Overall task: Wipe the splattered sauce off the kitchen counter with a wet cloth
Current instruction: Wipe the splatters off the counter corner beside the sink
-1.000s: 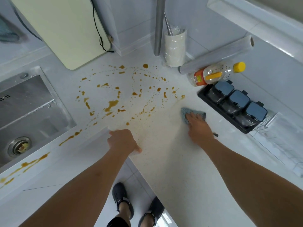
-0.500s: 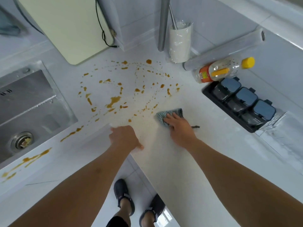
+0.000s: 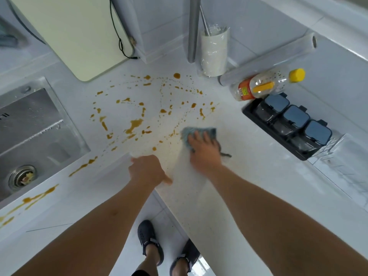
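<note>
The blue-grey cloth lies flat on the white counter, at the right-hand edge of the brown sauce splatter. The right hand presses down on it with its fingers spread and fairly straight, covering the near half of the cloth; the far edge and both far corners show beyond the fingertips. A dark strand of the cloth trails out to the right of the hand. The counter just near the cloth has a faint brownish smear.

The sauce spreads to the left and away from the cloth in many drops and thin looping lines, with the largest blot near the middle. More streaks run along the counter's front strip by the sink and farther left on that strip.

The left hand rests at the inner corner of the counter's front edge, fingers curled over the edge; what they touch beneath cannot be seen.

Beyond the splatter a pale cutting board leans on the wall, with a black cord hanging across it. A white utensil holder stands beside a metal pipe. To the right lie a roll of cling film and a bottle with a yellow cap, both on their sides, and just beside the bottle sits a black tray of three lidded seasoning boxes.
</note>
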The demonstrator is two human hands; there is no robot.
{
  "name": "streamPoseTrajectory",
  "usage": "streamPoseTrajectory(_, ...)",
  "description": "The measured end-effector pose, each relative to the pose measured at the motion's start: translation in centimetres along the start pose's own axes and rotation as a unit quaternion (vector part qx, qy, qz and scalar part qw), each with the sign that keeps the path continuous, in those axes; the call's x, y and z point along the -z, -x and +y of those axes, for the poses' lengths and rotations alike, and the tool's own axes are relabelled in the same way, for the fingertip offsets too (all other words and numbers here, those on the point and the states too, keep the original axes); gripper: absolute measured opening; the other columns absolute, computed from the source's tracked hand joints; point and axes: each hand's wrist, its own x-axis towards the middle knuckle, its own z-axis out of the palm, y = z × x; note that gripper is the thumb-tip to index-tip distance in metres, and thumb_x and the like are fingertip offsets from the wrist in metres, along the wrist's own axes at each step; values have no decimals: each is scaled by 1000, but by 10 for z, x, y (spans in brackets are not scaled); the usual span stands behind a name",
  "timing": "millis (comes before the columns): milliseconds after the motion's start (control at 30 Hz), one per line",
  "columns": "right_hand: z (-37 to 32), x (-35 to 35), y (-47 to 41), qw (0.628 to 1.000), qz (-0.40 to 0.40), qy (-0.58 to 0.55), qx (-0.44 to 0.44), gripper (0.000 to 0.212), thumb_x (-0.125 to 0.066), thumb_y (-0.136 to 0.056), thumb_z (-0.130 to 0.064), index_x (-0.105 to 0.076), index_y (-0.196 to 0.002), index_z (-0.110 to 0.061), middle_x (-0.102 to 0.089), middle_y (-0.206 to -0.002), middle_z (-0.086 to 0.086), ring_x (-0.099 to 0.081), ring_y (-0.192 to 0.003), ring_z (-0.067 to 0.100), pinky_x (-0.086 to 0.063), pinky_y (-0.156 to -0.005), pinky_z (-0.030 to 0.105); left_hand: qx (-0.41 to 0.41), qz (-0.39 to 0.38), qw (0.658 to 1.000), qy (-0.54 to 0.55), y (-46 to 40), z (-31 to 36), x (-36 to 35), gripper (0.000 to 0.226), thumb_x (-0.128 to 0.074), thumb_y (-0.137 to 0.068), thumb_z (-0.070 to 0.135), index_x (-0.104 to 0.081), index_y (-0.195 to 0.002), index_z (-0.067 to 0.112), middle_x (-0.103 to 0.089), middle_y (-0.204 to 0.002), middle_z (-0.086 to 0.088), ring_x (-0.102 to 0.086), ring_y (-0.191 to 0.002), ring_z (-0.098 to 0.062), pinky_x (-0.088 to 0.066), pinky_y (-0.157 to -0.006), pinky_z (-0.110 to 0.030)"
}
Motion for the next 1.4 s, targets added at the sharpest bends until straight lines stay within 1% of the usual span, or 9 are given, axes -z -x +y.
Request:
streamPoseTrajectory(133,34,-4,49,991,-57,-1,119,55,-37,-103,-32,-31,-158,-33,-19,-167,-11,-9,-156,18,-9,-126,42,-3,-2,1000,2,4,0,3,67,-92,-56,68,-52,-83,21,-70,-117,-13,-55,-132,-39,-54,-97,-45)
streamPoseTrajectory(333,127,26,15,995,2,48,-85,73,-13,-92,-49,-30,-157,-19,-29,-163,9,-22,-149,35,-21,-122,53,0,9,1000,-2,2,2,2,68,-92,-60,65,-56,-93,17,-69,-108,-10,-57,-130,-36,-53,-96,-41)
streamPoseTrajectory(433,94,21,-5,980,21,-4,-197,70,-26,-100,-56,-12,-161,-25,-6,-170,6,-2,-155,35,-3,-123,55,1,14,1000,3,-1,4,1,67,-92,-61,63,-59,-95,17,-71,-107,-9,-61,-125,-34,-53,-92,-39)
streamPoseTrajectory(567,6,-9,13,995,20,-14,-94,69,-30,-102,-45,-6,-163,-22,1,-170,4,7,-156,30,4,-124,51,9,18,1000,13,-1,3,0,66,-94,-59,62,-57,-92,19,-69,-101,-6,-63,-121,-34,-53,-94,-41)
streamPoseTrajectory(667,-27,-19,54,1000,-2,0,-7,70,-42,-98,-22,-14,-162,-24,-7,-170,-2,1,-157,22,-5,-127,45,18,18,1000,4,1,5,0,77,-94,-54,66,-59,-103,18,-70,-106,-6,-62,-120,-34,-54,-96,-43)
streamPoseTrajectory(767,-17,-2,72,995,-20,-94,30,54,-47,-96,-10,-48,-149,-21,-46,-156,1,-38,-145,23,-32,-119,39,22,16,1000,10,2,5,2,76,-96,-48,66,-60,-95,19,-69,-97,-5,-63,-115,-35,-56,-92,-45)
streamPoseTrajectory(933,52,72,38,934,-16,-325,-150,28,-48,-98,-13,-65,-121,-16,-67,-113,6,-66,-98,27,-58,-85,39,15,12,1000,17,4,6,4,73,-97,-51,62,-58,-92,17,-71,-101,-7,-63,-120,-36,-56,-92,-44)
streamPoseTrajectory(1167,127,57,10,956,80,-60,-276,44,-48,-97,-18,-51,-140,-13,-44,-138,19,-39,-125,43,-42,-102,52,16,4,1000,11,0,7,4,64,-97,-57,57,-55,-83,17,-71,-101,-8,-63,-121,-36,-55,-98,-44)
streamPoseTrajectory(1400,-39,-18,53,995,95,-29,-23,54,-52,-94,-35,-45,-146,-22,-50,-139,6,-43,-124,31,-40,-106,44,7,34,999,3,-6,2,-4,64,-93,-65,56,-64,-105,16,-69,-98,-4,-67,-106,-30,-55,-87,-38)
